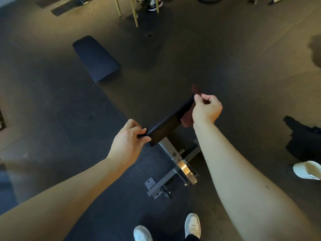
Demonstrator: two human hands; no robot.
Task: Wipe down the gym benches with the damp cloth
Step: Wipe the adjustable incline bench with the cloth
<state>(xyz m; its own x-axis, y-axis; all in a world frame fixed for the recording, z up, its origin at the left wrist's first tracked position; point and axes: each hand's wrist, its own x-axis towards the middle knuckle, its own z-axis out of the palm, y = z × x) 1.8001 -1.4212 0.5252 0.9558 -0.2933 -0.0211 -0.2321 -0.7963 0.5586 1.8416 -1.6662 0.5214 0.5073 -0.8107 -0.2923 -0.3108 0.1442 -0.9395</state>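
A black padded gym bench [111, 108] runs from the upper left toward me, seen from its near end. My left hand [129, 139] grips the near left corner of the pad's end edge, fingers curled over it. My right hand [206, 108] holds a dark reddish-brown cloth [186, 120] at the near right corner of the pad. The cloth hangs down beside the pad's end face, and a bit sticks up above my thumb.
The bench's grey steel frame and foot [173, 171] stand on the dark rubber floor below the pad. My white shoes [192, 224] are near the bottom. A white container [306, 170] and dark fabric [303, 136] lie at right. Wooden legs [135, 13] stand far ahead.
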